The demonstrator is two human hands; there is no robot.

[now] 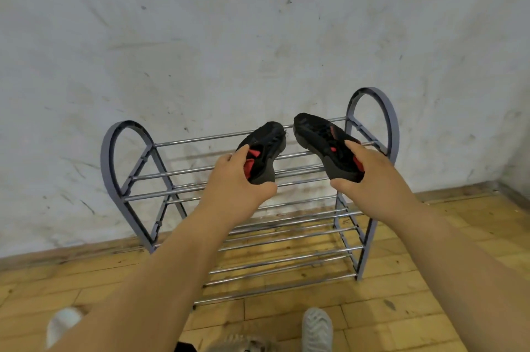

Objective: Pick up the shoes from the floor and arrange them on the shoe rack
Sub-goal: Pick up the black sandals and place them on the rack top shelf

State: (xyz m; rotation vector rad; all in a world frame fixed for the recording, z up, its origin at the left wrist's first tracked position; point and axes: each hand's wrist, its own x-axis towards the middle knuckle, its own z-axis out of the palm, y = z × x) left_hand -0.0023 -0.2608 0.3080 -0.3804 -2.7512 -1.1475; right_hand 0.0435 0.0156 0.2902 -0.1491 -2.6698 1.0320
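I hold a pair of black shoes with red lining over the top shelf of the shoe rack point(200, 138). My left hand point(232, 178) grips the heel of the left black shoe point(268, 141), toe pointing at the wall. My right hand point(372, 172) grips the heel of the right black shoe point(318, 133), tilted with its sole partly showing. Both shoes hover right of the shelf's middle, a small gap between their toes. The rack has grey arched ends and chrome bars in three tiers, and none of its shelves carries a shoe.
The rack stands against a scuffed white wall point(258, 36) on a wooden parquet floor point(430, 265). At the bottom edge are a white shoe point(61, 323) at the left and a pale grey shoe point(317, 328) right of centre. A corner of the room lies at the right.
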